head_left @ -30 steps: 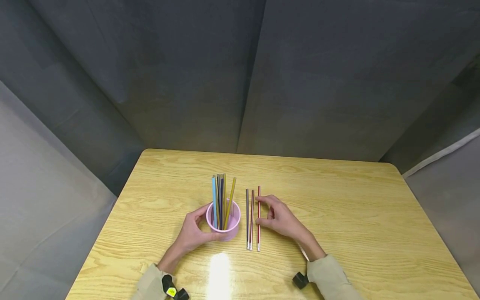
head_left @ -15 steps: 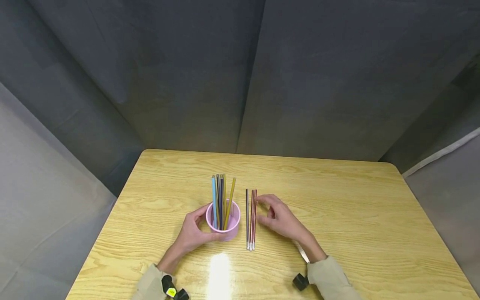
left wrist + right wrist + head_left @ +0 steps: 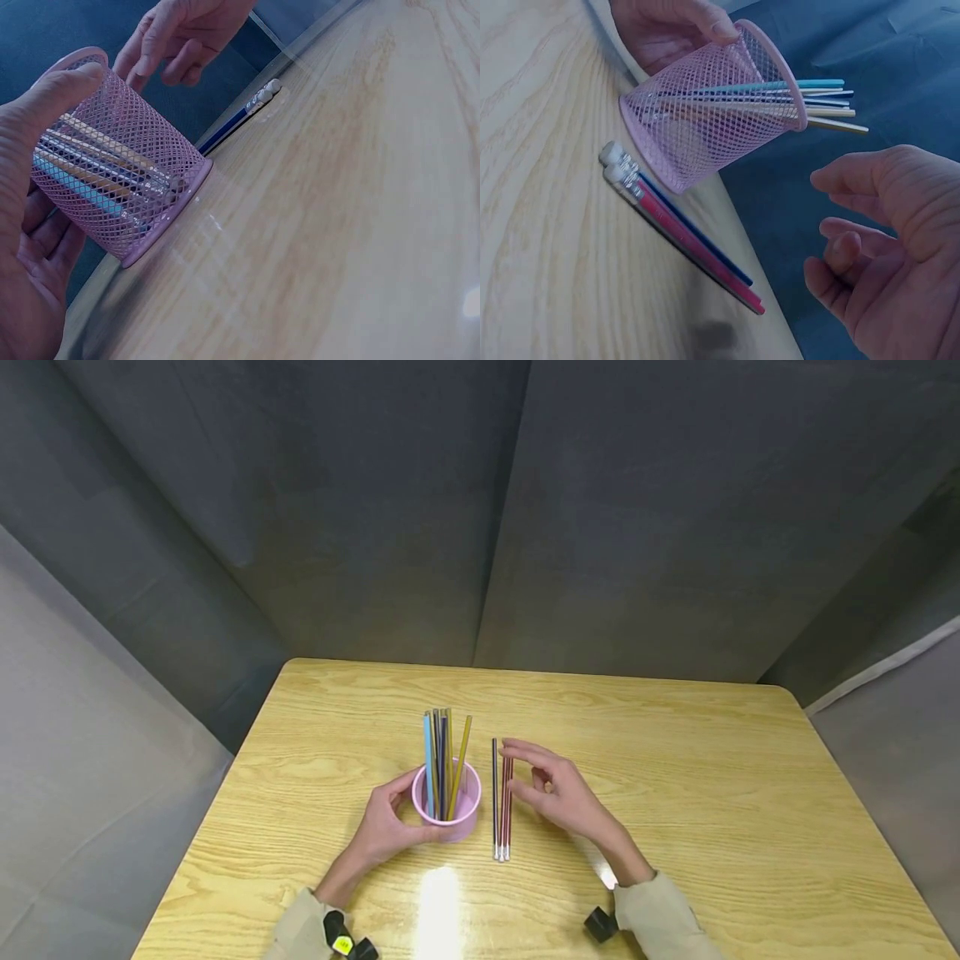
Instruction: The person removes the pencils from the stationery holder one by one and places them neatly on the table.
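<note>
My left hand (image 3: pixel 382 828) grips a pink mesh pencil cup (image 3: pixel 467 828) standing on the table, thumb on the near side of its rim and fingers round the far side. Several pencils stand in it, among them a light blue one (image 3: pixel 428 756) and a yellow one (image 3: pixel 462 752). Right of the cup lie a dark blue pencil (image 3: pixel 495 806) and two red pencils (image 3: pixel 506 818), side by side, white erasers toward me. Over the red ones hovers my right hand (image 3: pixel 567 796), fingers loosely bent; in the right wrist view it holds nothing and appears apart from the pencils.
The wooden table (image 3: pixel 712 793) extends far to the right and behind the cup. Dark grey curtains (image 3: pixel 375 527) hang at its back edge, with paler cloth (image 3: pixel 90 735) at the left side.
The rightmost red pencil has slid left against the other red one. My right hand has let go of it and shifted slightly left over the pencils. My left hand stays on the cup.
</note>
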The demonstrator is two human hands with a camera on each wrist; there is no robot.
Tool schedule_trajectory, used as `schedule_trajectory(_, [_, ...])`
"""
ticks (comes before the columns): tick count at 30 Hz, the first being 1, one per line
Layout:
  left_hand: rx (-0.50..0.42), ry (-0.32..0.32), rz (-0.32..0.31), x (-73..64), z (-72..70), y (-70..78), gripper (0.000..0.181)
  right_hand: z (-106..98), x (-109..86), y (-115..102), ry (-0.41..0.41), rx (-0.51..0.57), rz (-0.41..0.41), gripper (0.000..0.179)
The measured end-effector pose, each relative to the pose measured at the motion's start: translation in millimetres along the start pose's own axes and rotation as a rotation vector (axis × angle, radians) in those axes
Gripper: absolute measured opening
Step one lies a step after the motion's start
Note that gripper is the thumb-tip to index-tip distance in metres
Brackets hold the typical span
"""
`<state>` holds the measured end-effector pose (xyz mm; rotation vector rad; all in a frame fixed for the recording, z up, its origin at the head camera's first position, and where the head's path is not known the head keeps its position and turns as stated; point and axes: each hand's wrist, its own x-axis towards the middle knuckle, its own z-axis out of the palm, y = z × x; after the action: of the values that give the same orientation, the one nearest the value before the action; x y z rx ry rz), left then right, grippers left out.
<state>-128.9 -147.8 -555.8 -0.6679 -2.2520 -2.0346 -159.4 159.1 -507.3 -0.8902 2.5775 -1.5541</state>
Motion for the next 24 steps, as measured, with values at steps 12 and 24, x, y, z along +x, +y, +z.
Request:
schedule_trajectory(12, [0.011,-0.007,-0.011,-0.5,-0.6,1.7,0.088,4.7,8.3,-13.6,-0.028,0.068,-0.106,0.044])
schedule_trajectory(24, [0.025,-0.011,-0.014,0.0,-1.1,0.3,0.088,12.2,19.7,-27.4,-0.078,0.108,-0.141,0.047])
